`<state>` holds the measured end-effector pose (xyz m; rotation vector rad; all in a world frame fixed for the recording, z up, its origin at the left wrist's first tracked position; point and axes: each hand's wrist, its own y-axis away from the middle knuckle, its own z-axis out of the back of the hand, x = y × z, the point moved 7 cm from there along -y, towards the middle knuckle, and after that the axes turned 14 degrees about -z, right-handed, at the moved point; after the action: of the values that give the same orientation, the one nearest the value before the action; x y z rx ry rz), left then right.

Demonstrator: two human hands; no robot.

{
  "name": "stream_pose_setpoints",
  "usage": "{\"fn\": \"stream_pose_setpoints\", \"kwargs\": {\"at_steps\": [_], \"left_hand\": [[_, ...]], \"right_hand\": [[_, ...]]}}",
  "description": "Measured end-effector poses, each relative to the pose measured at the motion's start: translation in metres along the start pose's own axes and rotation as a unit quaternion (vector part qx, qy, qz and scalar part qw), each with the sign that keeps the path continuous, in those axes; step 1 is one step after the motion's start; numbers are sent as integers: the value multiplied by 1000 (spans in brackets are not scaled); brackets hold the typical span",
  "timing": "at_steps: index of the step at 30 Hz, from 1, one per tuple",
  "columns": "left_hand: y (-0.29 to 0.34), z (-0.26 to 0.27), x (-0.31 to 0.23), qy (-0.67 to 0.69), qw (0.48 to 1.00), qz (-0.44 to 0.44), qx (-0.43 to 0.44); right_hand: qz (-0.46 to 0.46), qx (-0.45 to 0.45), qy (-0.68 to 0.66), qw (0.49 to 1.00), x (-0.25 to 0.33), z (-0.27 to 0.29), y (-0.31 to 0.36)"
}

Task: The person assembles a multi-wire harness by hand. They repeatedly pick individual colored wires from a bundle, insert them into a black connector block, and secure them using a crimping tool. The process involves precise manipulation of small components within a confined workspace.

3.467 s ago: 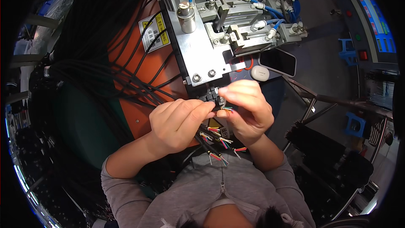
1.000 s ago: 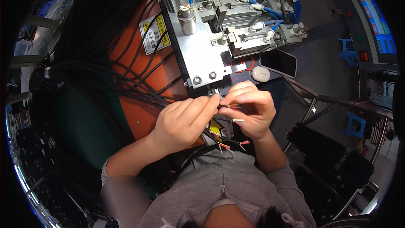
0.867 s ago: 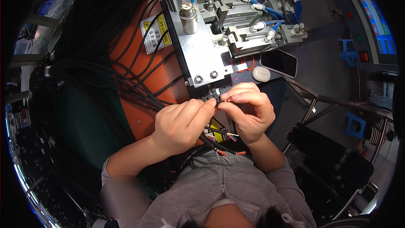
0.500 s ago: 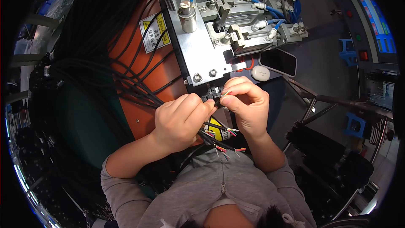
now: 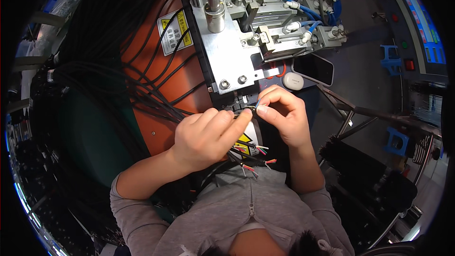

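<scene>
My left hand point(image 5: 201, 137) is closed round a black cable, with its index finger stretched toward my right fingertips. Thumb and index finger of my right hand point(image 5: 286, 118) pinch thin coloured wires point(image 5: 257, 104) at the cable's end, a blue one among them. Both hands work just in front of a small black fixture point(image 5: 242, 104) below the machine's metal plate point(image 5: 227, 57). Under my left hand, several other black cables stick out, their stripped ends point(image 5: 247, 168) showing red, white, green and other wires. My left fingers hide most of the held cable.
Pneumatic cylinders with blue hoses point(image 5: 308, 14) fill the machine's back right. A phone point(image 5: 313, 69) and a white rounded case point(image 5: 292, 81) lie right of it. Black cables point(image 5: 156, 92) run across the orange surface point(image 5: 156, 118) at left. A lit screen point(image 5: 424, 28) stands far right.
My left index finger has stretched out to the right. My right hand has shifted slightly right, and a blue wire now shows in its pinch. The machine's round metal post stands higher.
</scene>
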<state>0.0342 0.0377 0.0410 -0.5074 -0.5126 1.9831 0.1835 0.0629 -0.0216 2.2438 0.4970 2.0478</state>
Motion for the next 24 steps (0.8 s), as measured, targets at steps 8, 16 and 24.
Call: {"fn": "stream_pose_setpoints", "kwargs": {"at_steps": [8,16,24], "left_hand": [[-3,-17,0,-48,994,46,81],[-2,-18,0,-66,992,65,91],[-3,-15,10,-50,997,44,28]], "right_hand": [[167,-164,330,914,17,-12,-2],[208,-180,305,912,14,-14,0],[-103,-18,-194,975,-59,-5,-23]]}}
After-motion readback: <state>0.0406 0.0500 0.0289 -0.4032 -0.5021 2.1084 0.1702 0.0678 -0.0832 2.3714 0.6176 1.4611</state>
